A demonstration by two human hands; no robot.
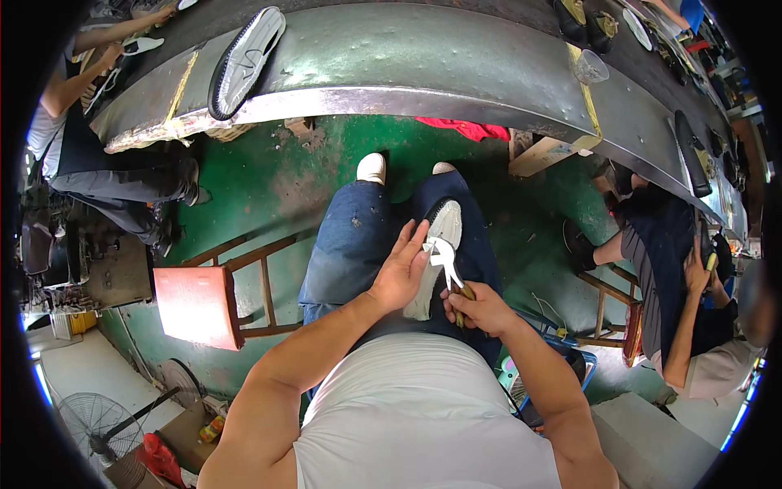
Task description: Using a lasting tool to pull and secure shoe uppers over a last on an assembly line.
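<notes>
A shoe [446,224] lies sole side up along my lap, with a pale underside and a dark ribbed edge at the toe. My left hand [401,267] grips its left side, fingers stretched along the edge and thumb close to the tool. In my right hand [481,310] are shoemaker's lasting pliers [445,254], with a shiny metal head and yellowish-brown handles. The head sits over the middle of the shoe. Whether the jaws pinch the shoe's edge I cannot tell. Part of the shoe is hidden under the left hand and the pliers.
A metal-topped bench [366,61] runs across ahead, bearing another pale-soled shoe [247,63] and a clear cup [590,67]. A red-topped stool [194,306] stands left, a fan [96,432] lower left. Co-workers sit at the left and at the right [652,269].
</notes>
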